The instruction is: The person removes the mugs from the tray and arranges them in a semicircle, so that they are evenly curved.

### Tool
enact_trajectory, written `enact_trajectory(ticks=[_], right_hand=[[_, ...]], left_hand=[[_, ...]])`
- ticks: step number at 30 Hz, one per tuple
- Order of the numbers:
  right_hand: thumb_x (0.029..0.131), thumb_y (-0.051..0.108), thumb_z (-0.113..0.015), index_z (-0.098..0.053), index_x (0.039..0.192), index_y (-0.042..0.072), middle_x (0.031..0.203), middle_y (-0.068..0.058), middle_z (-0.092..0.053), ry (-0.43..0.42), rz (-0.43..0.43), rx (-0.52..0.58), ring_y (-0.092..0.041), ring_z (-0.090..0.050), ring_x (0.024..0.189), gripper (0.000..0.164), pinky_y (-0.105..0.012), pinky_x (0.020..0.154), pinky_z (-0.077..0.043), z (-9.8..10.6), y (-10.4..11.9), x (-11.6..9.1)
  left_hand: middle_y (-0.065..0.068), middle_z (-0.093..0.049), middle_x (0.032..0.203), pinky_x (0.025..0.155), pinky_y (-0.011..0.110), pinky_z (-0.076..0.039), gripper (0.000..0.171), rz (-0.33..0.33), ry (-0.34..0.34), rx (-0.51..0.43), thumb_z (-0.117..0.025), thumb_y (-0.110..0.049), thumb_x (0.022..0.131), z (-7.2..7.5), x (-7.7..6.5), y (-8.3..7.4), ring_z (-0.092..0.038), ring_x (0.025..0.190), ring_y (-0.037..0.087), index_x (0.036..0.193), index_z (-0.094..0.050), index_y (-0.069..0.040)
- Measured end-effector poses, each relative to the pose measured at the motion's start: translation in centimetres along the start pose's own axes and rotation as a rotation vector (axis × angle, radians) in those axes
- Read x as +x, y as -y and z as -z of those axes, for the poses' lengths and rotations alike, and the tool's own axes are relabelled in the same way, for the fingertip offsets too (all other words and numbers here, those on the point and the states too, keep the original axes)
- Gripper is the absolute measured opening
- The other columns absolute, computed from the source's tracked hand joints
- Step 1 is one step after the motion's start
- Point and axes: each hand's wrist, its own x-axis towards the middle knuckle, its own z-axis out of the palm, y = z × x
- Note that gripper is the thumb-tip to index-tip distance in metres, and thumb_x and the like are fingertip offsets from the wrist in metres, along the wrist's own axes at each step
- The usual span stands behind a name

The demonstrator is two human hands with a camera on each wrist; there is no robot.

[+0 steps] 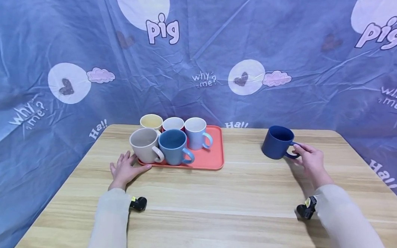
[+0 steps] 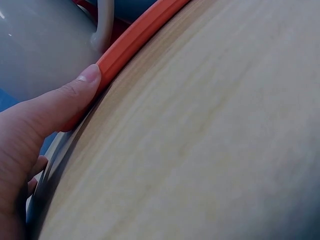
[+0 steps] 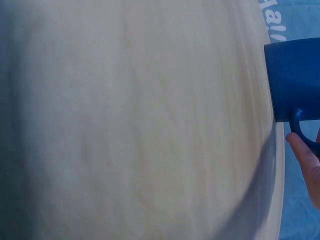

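At the right, my right hand (image 1: 311, 161) pinches the handle of a navy blue mug (image 1: 274, 145), which leans a little; whether its base touches the table I cannot tell. My left hand (image 1: 124, 171) rests at the near left corner of a red tray (image 1: 214, 149), fingers spread, the thumb (image 2: 82, 92) against the tray's rim. On the tray a beige mug (image 1: 144, 151) and a teal blue mug (image 1: 172, 154) stand in front. Behind them are a yellow mug (image 1: 151, 121), a red mug with white inside (image 1: 173, 123) and a pale blue mug (image 1: 194, 137).
The tray lies near the back left of a wooden table (image 1: 203, 206). A blue printed cloth (image 1: 194, 45) hangs behind the table and down both sides. Small black cameras (image 1: 139, 204) are strapped at the wrists, over light sleeves.
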Motion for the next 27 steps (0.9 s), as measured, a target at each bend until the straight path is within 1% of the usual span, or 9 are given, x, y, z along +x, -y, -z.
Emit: enact_trajectory(ticks=[3, 7, 9, 11, 14, 16, 20, 24, 27], right_hand=[[0.075, 0.009, -0.067, -0.069, 0.078, 0.014, 0.075, 0.000, -0.058, -0.016, -0.008, -0.011, -0.008, -0.056, 0.071, 0.006, -0.032, 0.064, -0.049, 0.6, 0.1, 0.5], [0.074, 0.008, -0.067, -0.069, 0.076, 0.013, 0.071, -0.002, -0.061, -0.034, -0.011, 0.000, -0.008, -0.057, 0.070, 0.005, -0.031, 0.061, -0.050, 0.8, 0.6, 0.8], [0.074, 0.010, -0.068, -0.068, 0.075, 0.014, 0.069, -0.001, -0.062, -0.039, -0.014, -0.018, -0.007, -0.057, 0.070, 0.004, -0.030, 0.060, -0.050, 1.0, 0.8, 0.9], [0.071, 0.013, -0.071, -0.069, 0.075, 0.015, 0.069, 0.000, -0.062, -0.025, -0.006, -0.020, -0.005, -0.058, 0.069, 0.005, -0.029, 0.059, -0.050, 1.7, 0.3, 1.6], [0.070, 0.015, -0.072, -0.069, 0.075, 0.017, 0.068, 0.003, -0.063, -0.010, -0.009, -0.040, -0.003, -0.058, 0.068, 0.006, -0.028, 0.057, -0.050, 2.4, -0.1, 2.3], [0.070, 0.015, -0.072, -0.069, 0.075, 0.017, 0.067, 0.003, -0.063, -0.009, -0.012, -0.042, -0.003, -0.058, 0.068, 0.006, -0.027, 0.056, -0.050, 2.4, 0.0, 2.5], [0.075, 0.014, -0.067, -0.067, 0.073, 0.019, 0.067, 0.003, -0.062, -0.007, -0.022, -0.080, -0.004, -0.057, 0.070, 0.006, -0.027, 0.059, -0.050, 1.3, 1.1, 1.4], [0.076, 0.017, -0.066, -0.066, 0.074, 0.021, 0.071, 0.004, -0.062, -0.002, -0.024, -0.118, -0.003, -0.057, 0.072, 0.005, -0.027, 0.061, -0.050, 1.4, 0.8, 2.1], [0.077, 0.016, -0.065, -0.066, 0.075, 0.021, 0.071, 0.005, -0.062, -0.004, -0.032, -0.113, -0.004, -0.057, 0.072, 0.005, -0.027, 0.061, -0.050, 1.5, 0.6, 2.6]], left_hand=[[0.025, -0.017, 0.137, 0.088, 0.063, 0.010, 0.096, 0.001, 0.000, -0.003, -0.058, -0.068, 0.061, -0.1, 0.0, 0.1, -0.005, 0.124, 0.042, 0.132, -0.036, -0.007], [0.025, -0.017, 0.137, 0.088, 0.063, 0.011, 0.096, 0.003, -0.001, -0.007, -0.058, -0.067, 0.061, 0.0, 0.0, 0.1, -0.005, 0.124, 0.042, 0.131, -0.036, -0.006], [0.025, -0.017, 0.137, 0.088, 0.063, 0.011, 0.096, 0.002, 0.001, -0.009, -0.058, -0.067, 0.061, 0.0, 0.0, 0.0, -0.005, 0.124, 0.042, 0.131, -0.036, -0.006], [0.025, -0.017, 0.137, 0.088, 0.063, 0.011, 0.096, 0.001, 0.005, -0.009, -0.058, -0.068, 0.061, 0.0, 0.0, 0.0, -0.004, 0.124, 0.042, 0.131, -0.036, -0.006], [0.025, -0.017, 0.137, 0.088, 0.063, 0.011, 0.097, 0.002, 0.006, -0.007, -0.057, -0.068, 0.060, -0.1, 0.0, 0.0, -0.004, 0.124, 0.042, 0.132, -0.036, -0.006], [0.025, -0.017, 0.137, 0.088, 0.063, 0.011, 0.097, 0.001, 0.004, -0.008, -0.058, -0.068, 0.060, -0.1, 0.0, 0.0, -0.004, 0.124, 0.042, 0.132, -0.036, -0.006], [0.025, -0.017, 0.137, 0.088, 0.062, 0.011, 0.096, 0.001, 0.000, -0.009, -0.058, -0.067, 0.061, -0.1, 0.0, 0.0, -0.004, 0.124, 0.042, 0.131, -0.036, -0.006], [0.025, -0.017, 0.137, 0.088, 0.062, 0.011, 0.095, 0.002, 0.000, -0.013, -0.058, -0.067, 0.061, -0.2, 0.0, 0.1, -0.004, 0.124, 0.041, 0.131, -0.036, -0.006], [0.025, -0.017, 0.137, 0.088, 0.062, 0.012, 0.096, 0.001, 0.000, -0.015, -0.058, -0.067, 0.061, -0.2, 0.1, 0.1, -0.004, 0.124, 0.041, 0.132, -0.036, -0.007]])
